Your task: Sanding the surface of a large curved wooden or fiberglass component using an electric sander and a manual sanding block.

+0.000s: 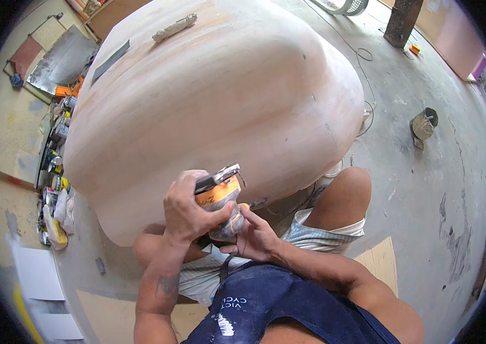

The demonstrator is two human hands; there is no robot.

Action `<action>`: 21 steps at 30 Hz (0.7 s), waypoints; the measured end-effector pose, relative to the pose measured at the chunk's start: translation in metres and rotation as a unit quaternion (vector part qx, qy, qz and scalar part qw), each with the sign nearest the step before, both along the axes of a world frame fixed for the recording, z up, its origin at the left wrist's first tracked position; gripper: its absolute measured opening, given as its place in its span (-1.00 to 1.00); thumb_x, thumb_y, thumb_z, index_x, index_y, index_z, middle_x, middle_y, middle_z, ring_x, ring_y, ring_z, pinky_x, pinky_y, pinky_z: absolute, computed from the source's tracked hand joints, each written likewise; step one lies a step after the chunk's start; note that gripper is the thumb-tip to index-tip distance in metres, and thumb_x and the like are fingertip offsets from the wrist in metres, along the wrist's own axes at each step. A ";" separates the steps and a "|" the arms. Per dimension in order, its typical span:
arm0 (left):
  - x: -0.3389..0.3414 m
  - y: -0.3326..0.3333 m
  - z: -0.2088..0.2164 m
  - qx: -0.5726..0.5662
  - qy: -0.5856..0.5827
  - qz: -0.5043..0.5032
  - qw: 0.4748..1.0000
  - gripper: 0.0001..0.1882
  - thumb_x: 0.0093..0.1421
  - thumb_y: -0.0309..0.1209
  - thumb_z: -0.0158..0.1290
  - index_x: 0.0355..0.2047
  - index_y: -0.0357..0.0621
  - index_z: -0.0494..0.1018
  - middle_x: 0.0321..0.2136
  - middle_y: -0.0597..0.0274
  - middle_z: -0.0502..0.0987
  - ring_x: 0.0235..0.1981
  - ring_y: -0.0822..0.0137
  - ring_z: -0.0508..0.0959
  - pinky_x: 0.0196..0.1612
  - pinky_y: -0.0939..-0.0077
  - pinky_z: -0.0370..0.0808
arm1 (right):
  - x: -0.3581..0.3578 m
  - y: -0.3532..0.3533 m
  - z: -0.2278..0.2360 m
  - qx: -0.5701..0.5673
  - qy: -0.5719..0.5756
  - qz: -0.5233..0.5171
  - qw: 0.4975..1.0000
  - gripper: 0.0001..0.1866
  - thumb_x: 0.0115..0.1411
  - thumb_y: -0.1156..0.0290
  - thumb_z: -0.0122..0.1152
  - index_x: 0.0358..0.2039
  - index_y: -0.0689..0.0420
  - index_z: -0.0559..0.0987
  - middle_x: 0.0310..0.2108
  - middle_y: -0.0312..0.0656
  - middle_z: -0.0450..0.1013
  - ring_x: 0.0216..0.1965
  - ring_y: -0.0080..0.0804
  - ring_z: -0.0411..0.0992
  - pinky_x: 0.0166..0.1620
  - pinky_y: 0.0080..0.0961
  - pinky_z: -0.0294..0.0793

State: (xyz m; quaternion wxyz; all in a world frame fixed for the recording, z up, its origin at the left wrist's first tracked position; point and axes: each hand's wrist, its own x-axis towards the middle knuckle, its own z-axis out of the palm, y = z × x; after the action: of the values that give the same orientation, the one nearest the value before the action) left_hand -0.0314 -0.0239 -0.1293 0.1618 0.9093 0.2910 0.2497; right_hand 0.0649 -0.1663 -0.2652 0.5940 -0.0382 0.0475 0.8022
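An orange, black and grey power sander [218, 195] is held up in front of my knees, its flat metal-edged pad end tilted upward. My left hand [185, 202] wraps round its body, thumb pressed across the near side. My right hand [257, 236] closes on the dusty grey lower end, with thumb and fingers bent against it; some of the fingertips are hidden. Just beyond the sander stands a large, smoothly curved shell [226, 109], pale pinkish white with sanded patches. The sander is held apart from most of its surface.
A crumpled grey roll [175, 27] and a dark flat strip [111, 61] lie on the shell. Cans and bags [56, 212] crowd the left wall. A thin cable [372, 86] runs over the floor at right, near a dusty tin [424, 124]. Wooden board [382, 264] lies beneath me.
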 end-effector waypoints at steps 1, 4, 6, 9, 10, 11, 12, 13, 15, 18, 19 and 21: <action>-0.008 -0.005 0.007 -0.033 -0.077 -0.005 0.996 -0.30 -0.20 0.00 0.50 -0.16 -0.24 0.56 -0.24 0.03 0.61 -0.23 0.02 0.67 -0.09 0.19 0.60 | 0.000 -0.003 0.011 0.001 -0.002 0.005 1.000 -0.35 0.45 -0.22 -0.07 0.33 -0.02 0.33 0.17 -0.08 0.48 0.14 -0.03 0.51 0.02 0.00 0.62; -0.038 0.001 0.016 -0.156 -0.109 0.000 0.982 -0.19 -0.19 0.01 0.54 -0.05 -0.29 0.55 -0.14 -0.02 0.63 -0.11 0.08 0.68 0.04 0.26 0.57 | 0.000 -0.008 0.049 0.019 -0.120 -0.125 0.985 -0.21 0.38 0.24 0.30 0.40 -0.04 -0.02 0.28 -0.03 0.27 0.22 -0.13 0.42 0.14 -0.03 0.56; -0.059 0.013 0.022 -0.258 -0.053 0.015 0.965 -0.12 -0.14 0.04 0.53 0.07 -0.32 0.53 -0.06 0.03 0.64 0.02 0.16 0.63 0.15 0.31 0.50 | 0.009 -0.001 0.048 0.044 -0.327 -0.180 0.927 -0.19 0.34 0.31 0.35 0.37 -0.02 -0.01 0.22 -0.06 0.28 0.20 -0.21 0.40 0.15 -0.12 0.53; -0.056 0.026 0.025 -0.390 -0.084 -0.024 0.917 -0.08 -0.12 0.02 0.55 0.13 -0.33 0.50 0.01 0.06 0.63 0.09 0.23 0.58 0.22 0.32 0.45 | 0.022 0.017 0.046 0.098 -0.518 -0.227 0.819 -0.19 0.25 0.39 0.46 0.28 0.04 0.04 0.05 -0.14 0.29 0.13 -0.40 0.34 0.18 -0.31 0.45; -0.056 0.039 0.019 -0.369 -0.049 -0.047 0.927 -0.06 -0.10 -0.02 0.56 0.18 -0.33 0.47 0.08 0.08 0.60 0.12 0.27 0.55 0.24 0.33 0.43 | 0.027 0.022 0.045 0.099 -0.570 -0.228 0.783 -0.18 0.24 0.37 0.48 0.28 0.05 0.06 0.06 -0.13 0.28 0.14 -0.39 0.34 0.18 -0.29 0.45; -0.052 0.045 0.012 -0.365 -0.058 -0.044 0.928 -0.06 -0.10 -0.02 0.56 0.18 -0.33 0.47 0.08 0.08 0.60 0.12 0.27 0.55 0.24 0.33 0.43 | 0.031 0.028 0.043 0.101 -0.619 -0.230 0.744 -0.18 0.23 0.35 0.49 0.27 0.07 0.07 0.06 -0.12 0.28 0.16 -0.38 0.33 0.18 -0.28 0.44; -0.043 0.049 0.003 -0.366 -0.088 -0.047 0.925 -0.06 -0.10 0.00 0.56 0.17 -0.32 0.48 0.05 0.08 0.61 0.11 0.27 0.56 0.24 0.33 0.43 | 0.036 0.036 0.031 0.121 -0.685 -0.260 0.669 -0.17 0.18 0.38 0.53 0.25 0.03 0.09 0.11 -0.04 0.26 0.19 -0.23 0.34 0.17 -0.23 0.46; -0.034 0.051 -0.008 -0.369 -0.118 -0.051 0.920 -0.06 -0.11 0.01 0.56 0.16 -0.32 0.48 0.03 0.09 0.62 0.11 0.26 0.57 0.24 0.33 0.43 | 0.041 0.042 0.029 0.128 -0.690 -0.256 0.665 -0.17 0.18 0.38 0.53 0.25 0.03 0.09 0.11 -0.04 0.26 0.19 -0.23 0.34 0.17 -0.23 0.46; -0.012 0.050 -0.020 -0.307 -0.164 -0.037 0.937 -0.06 -0.11 0.04 0.56 0.15 -0.32 0.49 0.00 0.09 0.62 0.09 0.26 0.58 0.23 0.33 0.46 | 0.051 0.053 0.033 0.184 -0.812 -0.349 0.430 -0.12 0.11 0.42 0.58 0.25 -0.02 0.11 0.17 0.07 0.22 0.20 -0.02 0.34 0.16 -0.14 0.48; 0.004 0.060 -0.042 -0.256 -0.215 -0.031 0.942 -0.07 -0.11 0.10 0.54 0.11 -0.31 0.51 -0.05 0.10 0.62 0.05 0.26 0.60 0.17 0.32 0.51 | 0.049 0.060 0.032 0.166 -0.829 -0.354 0.401 -0.11 0.06 0.43 0.60 0.23 -0.04 0.13 0.20 0.14 0.20 0.24 0.15 0.28 0.16 -0.01 0.47; 0.008 0.063 -0.049 -0.263 -0.224 -0.033 0.938 -0.09 -0.11 0.12 0.53 0.08 -0.30 0.52 -0.06 0.11 0.62 0.02 0.26 0.62 0.14 0.31 0.55 | 0.048 0.061 0.032 0.158 -0.842 -0.359 0.370 -0.11 0.06 0.42 0.60 0.23 -0.04 0.13 0.20 0.15 0.20 0.25 0.17 0.26 0.16 0.02 0.46; 0.007 0.071 -0.061 -0.260 -0.227 -0.041 0.938 -0.11 -0.10 0.11 0.53 0.07 -0.30 0.53 -0.06 0.11 0.62 0.01 0.26 0.63 0.11 0.32 0.57 | 0.044 0.061 0.028 0.153 -0.846 -0.354 0.369 -0.11 0.07 0.42 0.59 0.24 -0.04 0.13 0.21 0.17 0.20 0.26 0.19 0.25 0.16 0.03 0.46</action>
State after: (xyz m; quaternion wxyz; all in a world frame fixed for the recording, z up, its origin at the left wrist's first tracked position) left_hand -0.0239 0.0476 -0.1908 0.4644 0.7657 0.2639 0.3583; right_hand 0.1092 -0.1049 -0.2372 0.5494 -0.5848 -0.5937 0.0604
